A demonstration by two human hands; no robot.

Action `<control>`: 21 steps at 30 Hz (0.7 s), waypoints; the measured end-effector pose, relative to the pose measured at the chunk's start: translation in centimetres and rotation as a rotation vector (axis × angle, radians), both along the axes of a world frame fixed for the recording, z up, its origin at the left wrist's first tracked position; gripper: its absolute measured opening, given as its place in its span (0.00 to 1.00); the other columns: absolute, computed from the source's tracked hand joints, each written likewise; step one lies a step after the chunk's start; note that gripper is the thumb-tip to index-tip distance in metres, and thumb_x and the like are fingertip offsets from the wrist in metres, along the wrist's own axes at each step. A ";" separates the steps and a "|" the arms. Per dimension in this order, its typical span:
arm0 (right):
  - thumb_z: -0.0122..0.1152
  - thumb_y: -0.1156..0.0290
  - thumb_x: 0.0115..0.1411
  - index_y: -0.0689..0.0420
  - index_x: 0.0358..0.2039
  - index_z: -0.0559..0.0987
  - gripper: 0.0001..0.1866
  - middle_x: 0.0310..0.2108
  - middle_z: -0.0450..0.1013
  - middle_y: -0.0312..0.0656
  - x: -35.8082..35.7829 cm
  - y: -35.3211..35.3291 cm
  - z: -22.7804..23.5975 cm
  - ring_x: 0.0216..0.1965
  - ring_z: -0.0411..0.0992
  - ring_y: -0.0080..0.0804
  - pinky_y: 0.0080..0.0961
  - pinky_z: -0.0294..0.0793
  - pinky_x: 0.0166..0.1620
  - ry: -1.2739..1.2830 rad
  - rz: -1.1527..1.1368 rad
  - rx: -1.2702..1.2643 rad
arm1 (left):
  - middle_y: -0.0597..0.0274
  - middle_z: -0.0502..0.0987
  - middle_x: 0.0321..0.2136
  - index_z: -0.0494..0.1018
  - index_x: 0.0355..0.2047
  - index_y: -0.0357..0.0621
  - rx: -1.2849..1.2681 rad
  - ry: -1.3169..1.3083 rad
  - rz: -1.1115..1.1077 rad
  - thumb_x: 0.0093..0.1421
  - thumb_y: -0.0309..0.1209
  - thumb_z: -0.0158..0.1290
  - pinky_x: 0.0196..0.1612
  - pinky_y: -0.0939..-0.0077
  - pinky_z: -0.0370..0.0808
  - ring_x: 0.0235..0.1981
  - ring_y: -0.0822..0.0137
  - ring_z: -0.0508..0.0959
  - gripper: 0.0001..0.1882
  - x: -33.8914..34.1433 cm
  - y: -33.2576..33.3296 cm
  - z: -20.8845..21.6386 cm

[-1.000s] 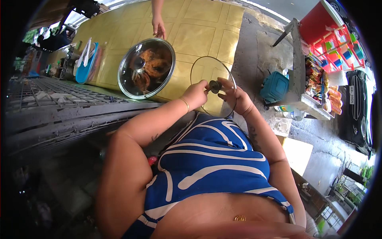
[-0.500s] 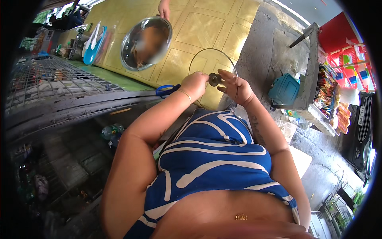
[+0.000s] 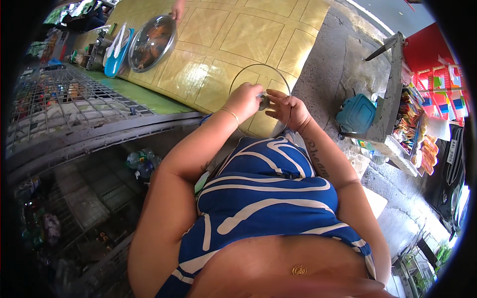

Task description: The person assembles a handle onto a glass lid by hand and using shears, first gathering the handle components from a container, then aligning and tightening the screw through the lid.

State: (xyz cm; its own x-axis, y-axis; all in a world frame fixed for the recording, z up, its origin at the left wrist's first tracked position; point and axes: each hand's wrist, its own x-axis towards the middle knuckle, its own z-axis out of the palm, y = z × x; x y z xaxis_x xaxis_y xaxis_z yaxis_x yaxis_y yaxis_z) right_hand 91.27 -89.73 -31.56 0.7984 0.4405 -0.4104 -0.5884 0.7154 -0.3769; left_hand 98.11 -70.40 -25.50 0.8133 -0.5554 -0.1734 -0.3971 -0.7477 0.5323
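A round clear glass lid with a thin rim is held over the near edge of the yellow-covered table. My left hand pinches the dark round knob at the lid's middle. From the other side, my right hand has its bent fingers against the same knob, its palm close to the lid's rim. Toward the far left, a co-worker's hand is at the edge of a round metal pan holding reddish-brown food.
Left of the pan lie a blue tray and white tongs. A wire-mesh rack borders my left side. On the right, a teal container stands by a stall with packets and red baskets.
The pan has moved away to the left along with the co-worker's hand. My hands and the lid have shifted slightly left, and my right fingers have drawn in closer around the knob.
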 end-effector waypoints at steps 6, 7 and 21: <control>0.51 0.63 0.53 0.66 0.68 0.59 0.41 0.68 0.58 0.54 0.4 -0.7 -2.0 0.64 0.61 0.48 0.49 0.57 0.65 -0.015 -0.001 0.130 | 0.46 0.80 0.36 0.80 0.44 0.50 0.185 0.059 -0.011 0.60 0.34 0.57 0.42 0.54 0.77 0.39 0.44 0.80 0.12 -0.4 2.9 -0.2; 0.51 0.63 0.53 0.66 0.68 0.59 0.41 0.68 0.58 0.54 0.4 -0.8 -2.1 0.64 0.61 0.48 0.49 0.57 0.65 -0.015 -0.001 0.133 | 0.47 0.79 0.36 0.80 0.44 0.51 0.231 0.044 -0.019 0.61 0.34 0.57 0.42 0.54 0.77 0.38 0.44 0.80 0.12 -0.8 3.1 -0.4; 0.50 0.62 0.53 0.62 0.67 0.63 0.39 0.65 0.62 0.53 0.5 -0.5 -2.7 0.63 0.63 0.48 0.47 0.57 0.66 0.002 0.013 0.126 | 0.46 0.77 0.35 0.80 0.40 0.47 0.324 0.029 -0.054 0.63 0.33 0.53 0.40 0.53 0.76 0.36 0.44 0.80 0.09 -1.4 1.8 -1.9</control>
State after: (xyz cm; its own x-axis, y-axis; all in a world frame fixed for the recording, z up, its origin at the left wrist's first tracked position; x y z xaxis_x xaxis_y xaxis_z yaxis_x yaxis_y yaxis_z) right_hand 91.78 -90.24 -34.26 0.7913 0.4991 -0.3532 -0.5989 0.7491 -0.2831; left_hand 96.71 -68.60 -27.44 0.7760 -0.5101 -0.3709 -0.4290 -0.8580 0.2824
